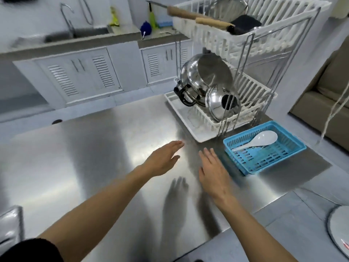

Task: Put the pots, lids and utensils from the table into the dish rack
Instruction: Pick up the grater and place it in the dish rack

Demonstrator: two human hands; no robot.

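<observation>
A white two-tier dish rack (251, 87) stands at the far right of the steel table (85, 157). Its lower tier holds a steel pot (192, 78) on its side and a steel lid (217, 103) leaning in front. The upper tier carries two wooden-handled utensils (207, 20), a strainer-like steel piece (226, 6) and a black item (245, 23). A white spoon (258, 140) lies in a blue basket (264, 148) beside the rack. My left hand (162, 159) and my right hand (213, 171) hover over the table, fingers spread, holding nothing.
A sink counter (75, 40) with a tap and cleaning items runs along the back wall. A sofa (324, 87) sits at the right. A round white object (340, 229) shows at the lower right, beyond the table's edge.
</observation>
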